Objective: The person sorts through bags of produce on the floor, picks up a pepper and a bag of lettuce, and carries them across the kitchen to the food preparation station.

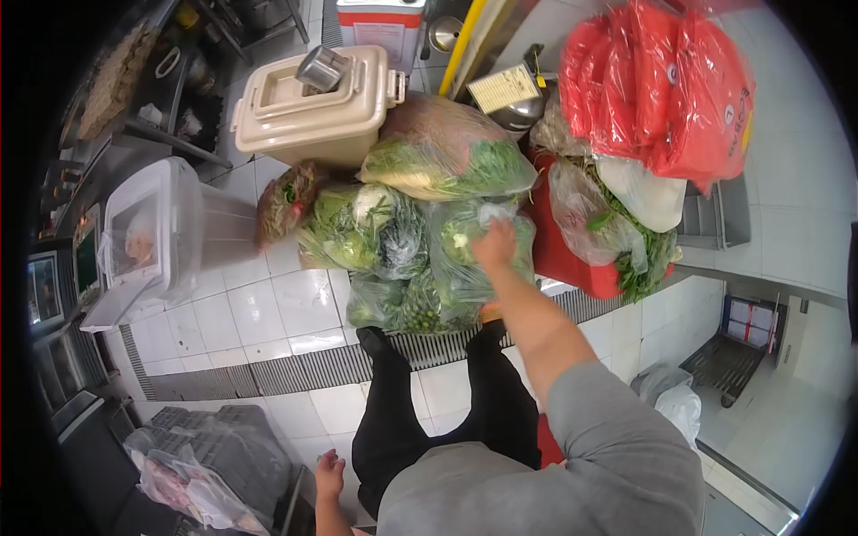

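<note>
My right hand (494, 244) reaches down to a clear plastic bag of green vegetables (460, 272), its fingers closed at the bunched upper part of the plastic. My left hand (329, 471) hangs low beside my leg, fingers loosely curled but apart, with nothing in it. Left of the bag at my right hand sits another bag with cauliflower and leafy greens (344, 234). Small round green vegetables show through a bag (418, 308) just in front of my feet. Behind these lies a large bag of long leafy greens (447, 156).
A lidded beige bin (308, 107) with a metal cup (322, 69) on top stands behind the bags. At left is a translucent bin (223, 223). Red packaged bags (661, 94) and bundled greens (643, 263) are at right. A drain grate (295, 368) crosses the tiled floor.
</note>
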Available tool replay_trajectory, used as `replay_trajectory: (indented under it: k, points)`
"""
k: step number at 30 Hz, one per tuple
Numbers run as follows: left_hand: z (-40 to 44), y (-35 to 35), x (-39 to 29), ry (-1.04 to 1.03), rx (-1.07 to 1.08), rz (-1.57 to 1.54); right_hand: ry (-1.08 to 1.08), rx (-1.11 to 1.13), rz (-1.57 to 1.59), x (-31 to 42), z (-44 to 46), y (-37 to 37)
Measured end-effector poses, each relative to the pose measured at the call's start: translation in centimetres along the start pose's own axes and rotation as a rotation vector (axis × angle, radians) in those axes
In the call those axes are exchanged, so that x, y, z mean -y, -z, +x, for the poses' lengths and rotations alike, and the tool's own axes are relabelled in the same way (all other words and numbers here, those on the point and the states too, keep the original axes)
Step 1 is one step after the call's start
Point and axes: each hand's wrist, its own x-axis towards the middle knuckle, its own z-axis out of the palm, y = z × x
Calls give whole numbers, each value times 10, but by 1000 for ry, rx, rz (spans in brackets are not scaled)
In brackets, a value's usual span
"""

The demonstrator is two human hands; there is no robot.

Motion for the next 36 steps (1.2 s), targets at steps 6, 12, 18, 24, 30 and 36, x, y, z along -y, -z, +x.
replay_trajectory:
  k: [6, 12, 18, 24, 30, 36]
  points:
    - [-8, -8, -40, 31, -10, 120, 206, 359, -216, -33, 48, 41]
    - [-11, -14, -37, -40, -29, 135, 314, 419, -328, -53, 54, -41]
    - [-9, -19, -42, -33, -6, 187, 555, 217, -289, -60, 33, -11]
    - [0, -27, -36, -21, 19, 130, 267, 569, -103, -65, 1, 35]
    - [-6, -33, -40, -36, 26, 193, -70, 63, 294, -99, -86, 34]
    - [-7, -24, -34, -66, 13, 123, -52, 530, -29, -159, -120, 71]
